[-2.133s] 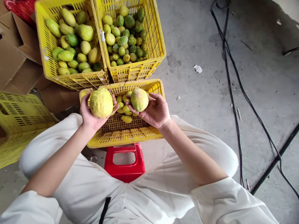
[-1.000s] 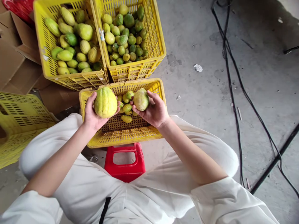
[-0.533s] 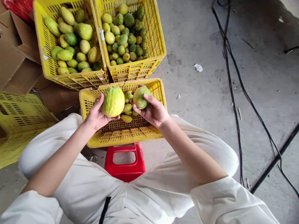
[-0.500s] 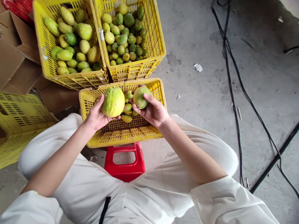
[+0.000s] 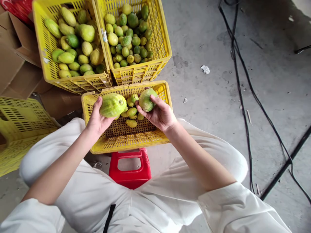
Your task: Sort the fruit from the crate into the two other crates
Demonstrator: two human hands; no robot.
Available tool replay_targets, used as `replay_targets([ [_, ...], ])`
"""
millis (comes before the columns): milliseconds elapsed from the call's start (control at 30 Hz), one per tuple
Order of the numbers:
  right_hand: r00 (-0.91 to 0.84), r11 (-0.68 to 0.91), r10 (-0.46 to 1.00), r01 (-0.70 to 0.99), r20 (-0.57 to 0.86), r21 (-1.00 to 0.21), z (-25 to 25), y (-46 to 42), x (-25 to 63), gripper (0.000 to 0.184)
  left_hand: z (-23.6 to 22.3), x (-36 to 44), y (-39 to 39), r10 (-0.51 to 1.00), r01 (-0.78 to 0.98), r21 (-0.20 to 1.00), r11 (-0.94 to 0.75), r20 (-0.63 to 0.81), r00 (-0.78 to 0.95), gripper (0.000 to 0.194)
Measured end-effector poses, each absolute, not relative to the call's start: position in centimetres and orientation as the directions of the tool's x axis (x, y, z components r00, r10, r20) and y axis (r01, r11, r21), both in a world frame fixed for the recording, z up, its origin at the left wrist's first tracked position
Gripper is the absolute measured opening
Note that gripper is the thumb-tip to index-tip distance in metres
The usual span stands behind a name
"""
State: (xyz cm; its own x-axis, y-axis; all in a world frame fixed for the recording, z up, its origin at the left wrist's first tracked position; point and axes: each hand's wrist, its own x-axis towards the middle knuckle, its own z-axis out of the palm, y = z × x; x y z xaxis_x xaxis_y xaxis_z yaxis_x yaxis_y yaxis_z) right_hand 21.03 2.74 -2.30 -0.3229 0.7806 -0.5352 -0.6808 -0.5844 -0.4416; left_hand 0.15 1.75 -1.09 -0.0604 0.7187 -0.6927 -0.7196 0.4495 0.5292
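Observation:
My left hand (image 5: 97,118) grips a large yellow-green fruit (image 5: 112,105), turned sideways above the near yellow crate (image 5: 126,142). My right hand (image 5: 159,113) holds a smaller green fruit (image 5: 147,98) over the same crate, fingers wrapped round it. Several small fruits (image 5: 131,111) lie in the crate between the two hands.
Two fuller yellow crates stand behind: the left one (image 5: 48,72) with larger fruit, the right one (image 5: 143,72) with smaller fruit. A red stool (image 5: 128,176) sits between my knees. An upturned yellow crate (image 5: 17,123) and cardboard (image 5: 14,64) lie left. Black cables (image 5: 243,97) cross the concrete floor.
My left hand has rolled the large fruit from upright to lying sideways. My right hand has turned the smaller fruit, showing its greener side. Both hands stay over the near crate.

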Motion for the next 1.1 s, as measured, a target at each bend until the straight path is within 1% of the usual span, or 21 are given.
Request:
replay_targets([
  [100, -0.342, -0.583, 0.784, -0.692, -0.518, -0.426, -2.5, 2.7, 21.0, 0.025, -0.8, 0.1, 1.7, 0.701, -0.696, 0.509, 0.507, -0.713, -0.011, 0.019],
  [167, -0.355, -0.588, 0.781, -0.695, -0.513, -0.414, -2.6, 2.7, 21.0, 0.025, -0.5, 0.2, 1.6, 0.699, -0.692, 0.511, 0.509, -0.715, -0.015, 0.017],
  [267, -0.363, -0.593, 0.783, -0.68, -0.505, -0.432, -2.2, 2.6, 21.0, 0.026, -0.1, 0.1, 1.4, 0.693, -0.709, 0.5, 0.497, -0.72, -0.022, 0.021],
  [367, -0.348, -0.568, 0.807, -0.678, -0.478, -0.466, -1.7, 2.5, 20.9, 0.035, -0.1, 0.1, 1.5, 0.698, -0.715, 0.491, 0.497, -0.716, -0.007, 0.026],
  [500, -0.316, -0.535, 0.829, -0.688, -0.461, -0.49, -1.5, 2.6, 20.8, 0.049, -0.4, 0.1, 1.9, 0.708, -0.682, 0.516, 0.519, -0.707, 0.005, 0.025],
  [600, -0.325, -0.546, 0.825, -0.669, -0.463, -0.504, -1.5, 2.6, 20.7, 0.047, -0.9, 0.1, 2.2, 0.699, -0.655, 0.531, 0.538, -0.716, -0.007, 0.025],
  [733, -0.366, -0.583, 0.808, -0.615, -0.462, -0.532, -1.6, 2.2, 20.6, 0.046, -1.9, -0.1, 2.5, 0.676, -0.632, 0.564, 0.532, -0.732, -0.084, 0.024],
  [867, -0.406, -0.618, 0.783, -0.588, -0.471, -0.521, -1.4, 1.4, 20.1, 0.049, -2.5, -0.3, 2.7, 0.609, -0.635, 0.548, 0.544, -0.779, -0.151, 0.032],
  [900, -0.421, -0.629, 0.776, -0.578, -0.47, -0.52, -1.4, 1.2, 19.9, 0.049, -2.4, -0.3, 2.8, 0.594, -0.643, 0.535, 0.548, -0.79, -0.151, 0.033],
  [967, -0.452, -0.644, 0.765, -0.553, -0.46, -0.528, -1.2, 1.0, 19.7, 0.048, -2.0, -0.4, 2.9, 0.589, -0.66, 0.522, 0.541, -0.795, -0.146, 0.028],
  [1033, -0.458, -0.639, 0.769, -0.55, -0.446, -0.538, -1.1, 1.0, 19.7, 0.046, -1.4, -0.5, 2.9, 0.609, -0.676, 0.516, 0.526, -0.784, -0.125, 0.022],
  [1100, -0.441, -0.62, 0.785, -0.568, -0.436, -0.541, -1.1, 1.2, 19.8, 0.045, -0.9, -0.7, 2.9, 0.642, -0.68, 0.513, 0.524, -0.762, -0.081, 0.022],
])
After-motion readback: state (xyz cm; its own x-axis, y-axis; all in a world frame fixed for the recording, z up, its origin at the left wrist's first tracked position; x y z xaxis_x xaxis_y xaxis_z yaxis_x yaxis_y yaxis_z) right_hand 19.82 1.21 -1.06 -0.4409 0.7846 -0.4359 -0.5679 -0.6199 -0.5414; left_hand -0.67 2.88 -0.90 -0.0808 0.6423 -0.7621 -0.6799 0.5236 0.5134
